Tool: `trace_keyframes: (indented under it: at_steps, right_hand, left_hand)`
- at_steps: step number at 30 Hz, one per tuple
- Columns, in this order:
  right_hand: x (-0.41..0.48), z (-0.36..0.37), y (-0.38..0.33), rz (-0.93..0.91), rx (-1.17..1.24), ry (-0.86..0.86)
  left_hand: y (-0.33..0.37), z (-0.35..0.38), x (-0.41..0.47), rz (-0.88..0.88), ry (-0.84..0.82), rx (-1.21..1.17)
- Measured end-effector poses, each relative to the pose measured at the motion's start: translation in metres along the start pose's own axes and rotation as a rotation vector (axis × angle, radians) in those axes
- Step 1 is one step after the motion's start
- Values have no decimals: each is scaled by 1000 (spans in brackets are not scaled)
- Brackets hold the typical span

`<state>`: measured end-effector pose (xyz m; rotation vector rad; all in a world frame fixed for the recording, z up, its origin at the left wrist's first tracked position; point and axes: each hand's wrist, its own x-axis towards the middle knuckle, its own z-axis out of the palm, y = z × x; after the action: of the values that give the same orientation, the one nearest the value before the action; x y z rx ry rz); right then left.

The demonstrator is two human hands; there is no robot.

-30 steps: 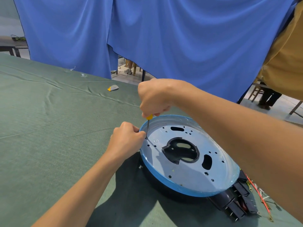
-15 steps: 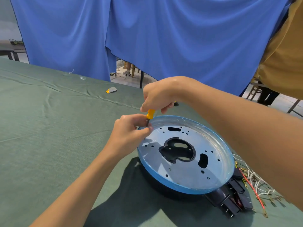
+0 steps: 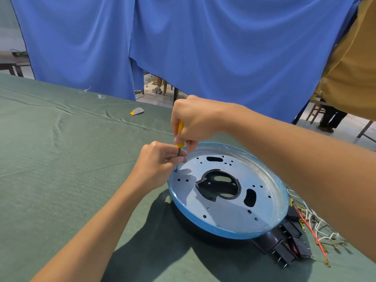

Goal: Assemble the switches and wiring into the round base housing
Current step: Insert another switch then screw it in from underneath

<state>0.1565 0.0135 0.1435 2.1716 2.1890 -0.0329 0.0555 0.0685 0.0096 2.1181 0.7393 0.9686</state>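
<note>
The round base housing (image 3: 230,216) lies on the green cloth, its pale metal plate ringed by a blue rim, with a black centre opening. My right hand (image 3: 193,121) grips the yellow handle of a screwdriver (image 3: 179,137) held upright over the plate's left edge. My left hand (image 3: 158,161) pinches the screwdriver's thin shaft just above a small screw (image 3: 176,170) at a hole in the plate. Black switches (image 3: 284,249) sit by the housing's near right side, with red and white wiring (image 3: 311,226) beside them.
A small grey and yellow piece (image 3: 136,111) lies on the green tablecloth (image 3: 61,159) further back. Blue curtains (image 3: 183,47) hang behind the table. A person in a mustard shirt (image 3: 354,64) stands at the right edge, with chairs behind.
My left hand has moved up from the plate's rim and taken the screwdriver shaft between its fingers. My right hand has risen a little, showing more of the yellow handle.
</note>
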Motion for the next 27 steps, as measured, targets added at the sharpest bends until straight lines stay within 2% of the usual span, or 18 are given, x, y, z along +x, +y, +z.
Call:
trace_keyframes:
  at_steps: [5,7,10,13,16,19,23,27]
  right_hand:
    - [-7,8,8,216,144,-15]
    - [-5,8,6,242,142,-4]
    - [3,7,-1,278,124,-4]
    - [6,4,0,293,96,-12]
    - [4,2,0,273,27,-44]
    - [4,1,-2,242,-52,-69]
    - [7,-2,-6,165,-116,-94]
    - [9,-6,-15,37,-378,-154]
  left_hand:
    - [2,1,2,60,-86,93]
    - [1,-1,2,62,-61,124]
    - [0,-6,1,5,-11,170]
    - [2,-13,-1,-89,-43,256]
    - [8,-14,2,-197,-132,312]
    - [13,-10,7,-226,-194,439]
    - [12,-4,9,-202,-184,465]
    - [9,-3,9,-196,-151,437]
